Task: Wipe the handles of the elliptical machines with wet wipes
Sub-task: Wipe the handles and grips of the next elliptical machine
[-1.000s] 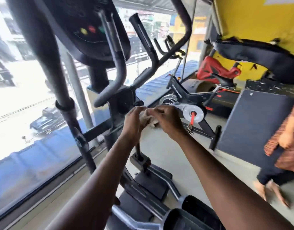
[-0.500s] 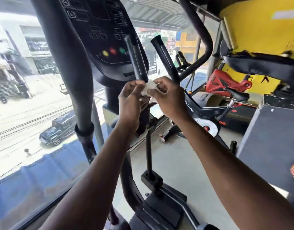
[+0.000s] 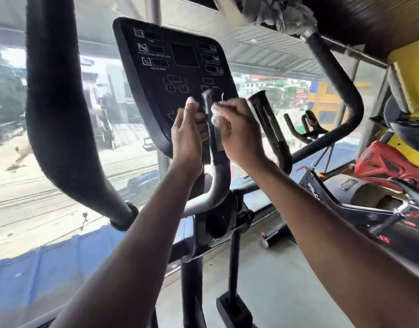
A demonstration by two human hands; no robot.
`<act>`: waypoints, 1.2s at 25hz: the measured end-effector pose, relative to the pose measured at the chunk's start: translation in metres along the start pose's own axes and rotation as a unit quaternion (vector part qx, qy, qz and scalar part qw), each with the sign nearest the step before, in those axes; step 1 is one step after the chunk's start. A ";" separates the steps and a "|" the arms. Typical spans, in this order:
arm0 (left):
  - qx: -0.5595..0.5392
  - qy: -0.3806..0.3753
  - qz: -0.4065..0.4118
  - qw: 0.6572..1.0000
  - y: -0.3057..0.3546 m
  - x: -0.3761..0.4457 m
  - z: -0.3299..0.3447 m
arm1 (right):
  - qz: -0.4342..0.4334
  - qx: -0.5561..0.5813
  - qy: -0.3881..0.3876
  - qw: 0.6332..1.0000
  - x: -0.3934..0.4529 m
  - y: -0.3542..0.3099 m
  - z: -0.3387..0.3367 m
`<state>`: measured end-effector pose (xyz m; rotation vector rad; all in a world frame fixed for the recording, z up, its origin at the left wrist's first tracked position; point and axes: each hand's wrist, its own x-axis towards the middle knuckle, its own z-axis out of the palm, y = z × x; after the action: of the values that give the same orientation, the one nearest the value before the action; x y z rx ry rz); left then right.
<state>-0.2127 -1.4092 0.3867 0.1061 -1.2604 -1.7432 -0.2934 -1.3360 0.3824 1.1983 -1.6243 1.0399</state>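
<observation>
The elliptical's black console (image 3: 177, 74) fills the upper middle of the view. In front of it rises the left inner handle (image 3: 213, 147), a black grip on a grey bent tube. My right hand (image 3: 239, 136) holds a crumpled white wet wipe (image 3: 215, 114) against the right side of that grip near its top. My left hand (image 3: 187, 136) is at the grip's left side, fingers raised and touching it. The right inner handle (image 3: 270, 129) stands untouched just to the right. Two long outer arm handles, left (image 3: 59, 114) and right (image 3: 341, 91), frame the machine.
A large window (image 3: 12, 162) lies behind the machine, with a street below. A spin bike (image 3: 334, 192) and red equipment (image 3: 388, 162) stand to the right, by a yellow wall (image 3: 412, 58). The elliptical's post and pedal base (image 3: 232, 292) stand on grey floor below my arms.
My view and both hands have risen from near the machine's hub to the top of the left inner handle. The wipe, earlier held between both hands, now presses against the grip.
</observation>
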 end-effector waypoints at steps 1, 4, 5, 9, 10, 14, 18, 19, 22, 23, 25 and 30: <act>-0.008 0.002 -0.003 1.000 -0.001 0.002 0.001 | -0.053 0.001 0.014 0.998 -0.015 0.002 -0.001; -0.025 -0.002 -0.016 1.000 -0.003 0.004 0.004 | -0.108 0.031 0.035 0.993 -0.020 0.013 -0.002; -0.024 -0.001 -0.018 1.000 -0.003 0.005 0.006 | -0.075 0.042 0.041 0.995 -0.005 0.014 0.001; -0.019 -0.010 -0.029 0.999 0.001 0.010 0.006 | -0.039 -0.039 -0.010 0.998 0.026 0.002 0.013; -0.021 -0.016 -0.032 0.999 0.002 0.011 0.004 | -0.083 -0.062 -0.020 0.994 0.016 0.003 0.010; -0.031 -0.031 -0.039 0.998 0.003 0.018 0.001 | -0.122 -0.043 -0.012 0.992 0.004 0.011 -0.001; -0.026 -0.036 -0.051 0.998 0.005 0.018 0.001 | -0.082 -0.075 -0.085 0.990 0.022 -0.004 0.015; -0.025 -0.038 -0.055 0.997 0.005 0.018 -0.001 | -0.104 -0.068 -0.103 0.987 0.013 -0.004 0.016; -0.021 -0.052 -0.056 0.997 0.006 0.020 -0.005 | -0.120 -0.046 -0.110 0.986 -0.004 0.002 0.011; -0.016 -0.053 -0.052 0.997 0.006 0.021 -0.004 | -0.100 -0.058 -0.119 0.986 0.003 0.003 0.010; -0.014 -0.054 -0.058 0.997 0.005 0.021 -0.003 | -0.076 -0.107 -0.156 0.979 0.016 -0.004 0.010; 0.002 -0.076 -0.066 0.995 0.005 0.021 -0.007 | -0.061 -0.121 -0.197 0.971 -0.012 -0.010 0.006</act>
<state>-0.2171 -1.4297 0.3964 0.0608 -1.3932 -1.8908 -0.2827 -1.3402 0.3701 1.3764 -1.8870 0.5274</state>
